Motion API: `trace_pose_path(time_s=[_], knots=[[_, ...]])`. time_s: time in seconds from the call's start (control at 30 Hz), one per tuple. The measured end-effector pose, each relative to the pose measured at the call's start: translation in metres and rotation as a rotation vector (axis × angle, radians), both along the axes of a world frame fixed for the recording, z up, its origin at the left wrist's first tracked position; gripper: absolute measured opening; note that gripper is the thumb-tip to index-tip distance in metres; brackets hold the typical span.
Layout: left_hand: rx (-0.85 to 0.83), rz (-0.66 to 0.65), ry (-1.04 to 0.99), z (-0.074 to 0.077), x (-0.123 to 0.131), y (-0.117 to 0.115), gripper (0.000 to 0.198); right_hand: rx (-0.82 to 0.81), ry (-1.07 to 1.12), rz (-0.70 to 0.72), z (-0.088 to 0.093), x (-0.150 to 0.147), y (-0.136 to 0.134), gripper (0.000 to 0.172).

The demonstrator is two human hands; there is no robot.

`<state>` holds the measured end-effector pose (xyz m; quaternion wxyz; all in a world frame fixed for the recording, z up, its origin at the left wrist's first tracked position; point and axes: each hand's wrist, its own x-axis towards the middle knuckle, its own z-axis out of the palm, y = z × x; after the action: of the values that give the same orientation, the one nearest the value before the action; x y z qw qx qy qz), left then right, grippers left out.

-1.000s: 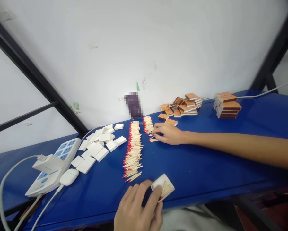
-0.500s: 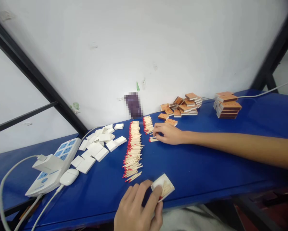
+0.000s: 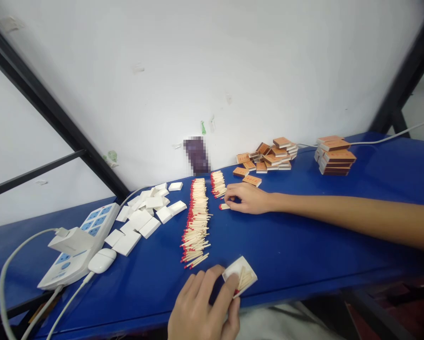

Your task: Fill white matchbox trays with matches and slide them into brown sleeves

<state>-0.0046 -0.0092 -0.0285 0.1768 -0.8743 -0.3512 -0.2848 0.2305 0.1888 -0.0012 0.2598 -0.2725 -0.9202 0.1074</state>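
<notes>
My left hand (image 3: 204,304) holds a white matchbox tray (image 3: 240,266) near the table's front edge, thumb and fingers closed on it. Inside the tray lie several matches (image 3: 246,278), partly covered by a finger. Farther off, my right hand (image 3: 245,198) has its fingers bent together at a few red-tipped matches (image 3: 223,207) on the table; whether it grips them or only touches them is partly hidden. Just beyond its fingertips is a short row of matches (image 3: 218,184). A longer row of matches (image 3: 198,208) runs toward me on the left, heads pointing left.
White matchbox trays (image 3: 139,219) lie in a loose pile at the left, beside a power strip (image 3: 98,222) with a charger and a white mouse-like case (image 3: 102,260). Orange matchboxes (image 3: 272,153) are heaped by the wall. Another stack of matchboxes (image 3: 335,156) stands farther right.
My right hand's fingers have closed in slightly at the matches, and fewer match heads show beside them. My left hand and the tray have stayed in place.
</notes>
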Motion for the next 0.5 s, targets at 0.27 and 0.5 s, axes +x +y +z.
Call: trace_pose_path(time_s=[0.27, 0.5], knots=[[0.006, -0.002, -0.007, -0.0006, 0.0002, 0.0012, 0.029, -0.054, -0.014, -0.017, 0.0021, -0.0004, -0.0004, 0.019], [0.006, 0.009, -0.011, -0.0001, 0.0007, 0.0014, 0.028, -0.044, -0.017, -0.031, 0.0013, -0.0015, -0.0003, 0.018]])
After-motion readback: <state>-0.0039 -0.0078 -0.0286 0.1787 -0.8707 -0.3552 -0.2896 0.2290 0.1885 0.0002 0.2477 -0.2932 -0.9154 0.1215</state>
